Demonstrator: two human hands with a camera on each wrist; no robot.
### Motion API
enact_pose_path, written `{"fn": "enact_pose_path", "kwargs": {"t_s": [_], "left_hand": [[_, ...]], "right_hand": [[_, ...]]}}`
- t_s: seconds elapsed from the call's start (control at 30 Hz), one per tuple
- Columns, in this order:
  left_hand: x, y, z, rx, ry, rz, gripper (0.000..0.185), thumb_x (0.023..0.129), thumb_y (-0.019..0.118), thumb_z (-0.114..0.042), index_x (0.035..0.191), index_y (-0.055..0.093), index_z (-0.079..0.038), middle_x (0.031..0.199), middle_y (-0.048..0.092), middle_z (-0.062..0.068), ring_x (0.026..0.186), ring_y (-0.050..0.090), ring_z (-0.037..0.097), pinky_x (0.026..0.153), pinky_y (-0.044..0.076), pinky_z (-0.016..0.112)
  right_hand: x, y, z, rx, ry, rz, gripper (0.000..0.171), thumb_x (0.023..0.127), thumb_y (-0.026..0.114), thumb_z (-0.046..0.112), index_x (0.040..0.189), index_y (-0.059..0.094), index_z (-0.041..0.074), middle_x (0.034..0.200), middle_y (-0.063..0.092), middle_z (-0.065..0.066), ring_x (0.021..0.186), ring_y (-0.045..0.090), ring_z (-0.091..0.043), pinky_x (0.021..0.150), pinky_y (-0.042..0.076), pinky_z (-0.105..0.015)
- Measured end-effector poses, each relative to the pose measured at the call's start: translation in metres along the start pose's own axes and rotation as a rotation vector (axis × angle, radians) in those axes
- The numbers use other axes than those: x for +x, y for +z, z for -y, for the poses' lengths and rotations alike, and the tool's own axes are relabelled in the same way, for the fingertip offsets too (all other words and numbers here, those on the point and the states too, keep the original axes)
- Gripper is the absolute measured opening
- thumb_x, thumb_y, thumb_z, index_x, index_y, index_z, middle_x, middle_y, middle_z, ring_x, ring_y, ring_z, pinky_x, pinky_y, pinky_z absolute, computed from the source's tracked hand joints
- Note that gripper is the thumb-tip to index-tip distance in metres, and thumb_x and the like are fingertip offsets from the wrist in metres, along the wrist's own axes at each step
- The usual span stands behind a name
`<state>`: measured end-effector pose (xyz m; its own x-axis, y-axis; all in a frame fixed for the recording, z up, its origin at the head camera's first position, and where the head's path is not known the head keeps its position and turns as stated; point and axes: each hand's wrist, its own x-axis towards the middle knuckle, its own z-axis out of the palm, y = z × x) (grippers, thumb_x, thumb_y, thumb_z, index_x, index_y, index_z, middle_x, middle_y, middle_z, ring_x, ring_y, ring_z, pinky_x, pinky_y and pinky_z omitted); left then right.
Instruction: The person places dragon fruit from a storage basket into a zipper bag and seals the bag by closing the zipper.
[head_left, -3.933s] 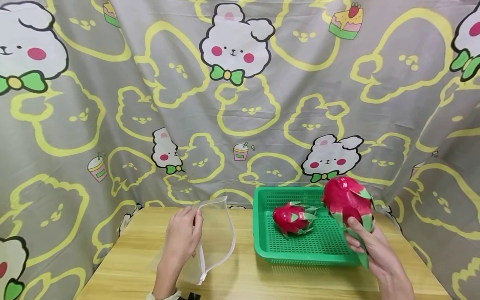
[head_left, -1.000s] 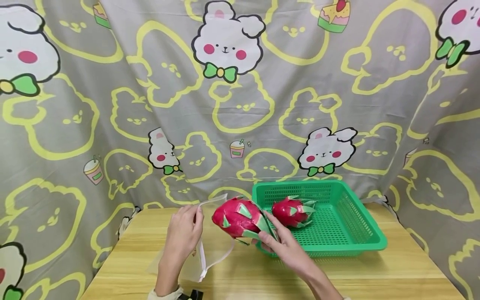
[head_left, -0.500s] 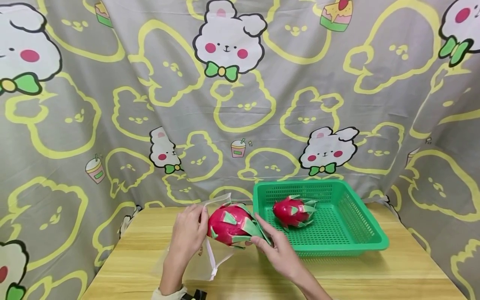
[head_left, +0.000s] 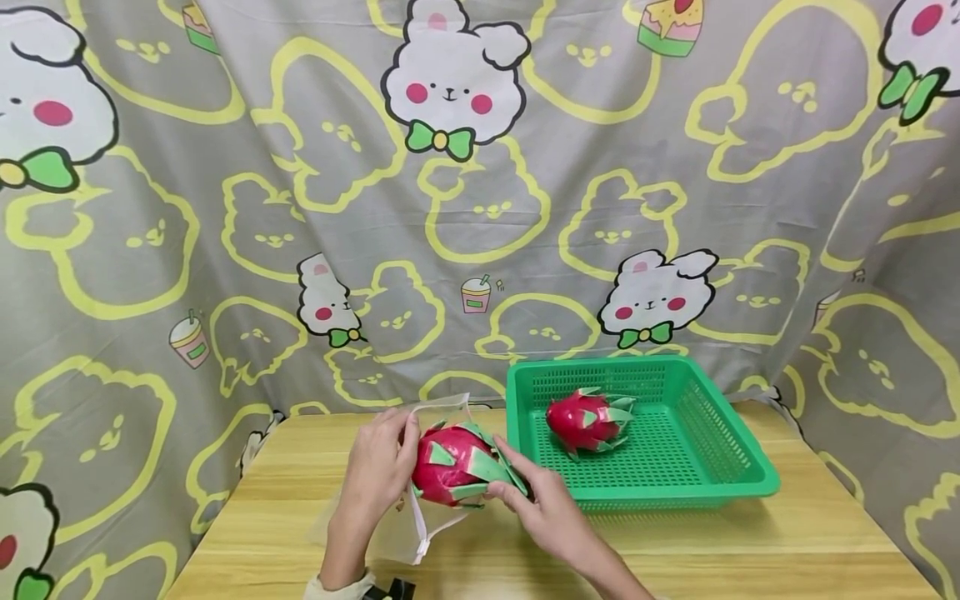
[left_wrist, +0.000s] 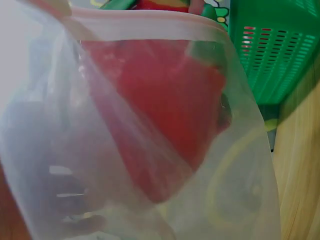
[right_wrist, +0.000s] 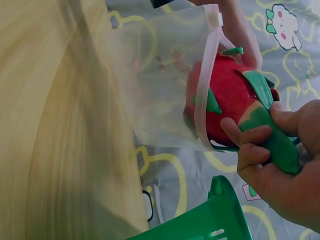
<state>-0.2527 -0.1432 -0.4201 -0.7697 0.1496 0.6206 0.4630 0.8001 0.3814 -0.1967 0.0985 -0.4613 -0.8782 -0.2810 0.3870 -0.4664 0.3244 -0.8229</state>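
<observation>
A red dragon fruit [head_left: 450,465] with green scales sits at the mouth of a clear zip bag [head_left: 395,533] on the wooden table [head_left: 712,550]. My right hand [head_left: 512,493] grips the fruit by its green leafy end. My left hand [head_left: 397,454] pinches the bag's white rim and holds the mouth wide. In the right wrist view the fruit [right_wrist: 227,97] is partly past the bag's rim [right_wrist: 204,90], with my right hand's fingers [right_wrist: 255,145] curled round its green end. Through the bag's film [left_wrist: 240,190] the left wrist view shows the fruit [left_wrist: 165,100] as a red blur.
A green perforated basket [head_left: 720,450] stands to the right on the table and holds a second dragon fruit [head_left: 587,421]. Its corner shows in the wrist views [left_wrist: 280,50] [right_wrist: 210,220]. A grey cartoon-print cloth [head_left: 480,208] hangs close behind and at both sides.
My right hand has carried the dragon fruit leftward from the basket's side to the bag and pushed it into the mouth. The left hand has kept hold of the bag's rim.
</observation>
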Motion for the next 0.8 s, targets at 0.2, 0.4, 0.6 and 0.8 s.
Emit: {"fn": "enact_pose_path", "kwargs": {"t_s": [0.2,0.4,0.6,0.8], "left_hand": [[0.000,0.000,-0.001,0.034,0.008,0.000,0.034,0.101,0.056,-0.013,0.068,0.058,-0.016,0.070,0.053,-0.003,0.069,0.057,0.021,0.066,0.048,0.039],[0.000,0.001,0.001,0.042,-0.013,0.008,0.037,0.102,0.055,-0.014,0.065,0.055,-0.017,0.070,0.052,-0.003,0.070,0.057,0.022,0.067,0.048,0.040],[0.001,0.003,0.001,0.042,0.011,-0.011,0.040,0.103,0.053,-0.014,0.063,0.052,-0.017,0.068,0.050,-0.003,0.068,0.056,0.021,0.064,0.047,0.039],[0.001,0.003,0.001,0.029,0.002,-0.012,0.042,0.104,0.052,-0.015,0.062,0.046,-0.018,0.068,0.048,-0.003,0.065,0.049,0.019,0.062,0.044,0.037]], "right_hand": [[0.001,0.008,0.002,-0.092,-0.059,0.034,0.064,0.103,0.059,0.039,0.156,0.042,0.009,0.115,0.075,-0.004,0.084,0.058,-0.006,0.081,0.049,-0.028],[0.004,0.014,0.004,-0.158,-0.152,0.111,0.063,0.104,0.057,0.037,0.157,0.040,0.008,0.139,0.062,-0.011,0.116,0.065,-0.013,0.093,0.055,-0.033],[0.007,0.016,0.007,-0.231,-0.226,0.183,0.060,0.105,0.054,0.034,0.156,0.040,0.006,0.142,0.060,-0.011,0.122,0.063,-0.018,0.096,0.054,-0.035],[0.014,0.018,0.009,-0.329,-0.283,0.260,0.060,0.106,0.050,0.036,0.158,0.038,0.010,0.142,0.060,-0.009,0.123,0.062,-0.017,0.095,0.054,-0.031]]}}
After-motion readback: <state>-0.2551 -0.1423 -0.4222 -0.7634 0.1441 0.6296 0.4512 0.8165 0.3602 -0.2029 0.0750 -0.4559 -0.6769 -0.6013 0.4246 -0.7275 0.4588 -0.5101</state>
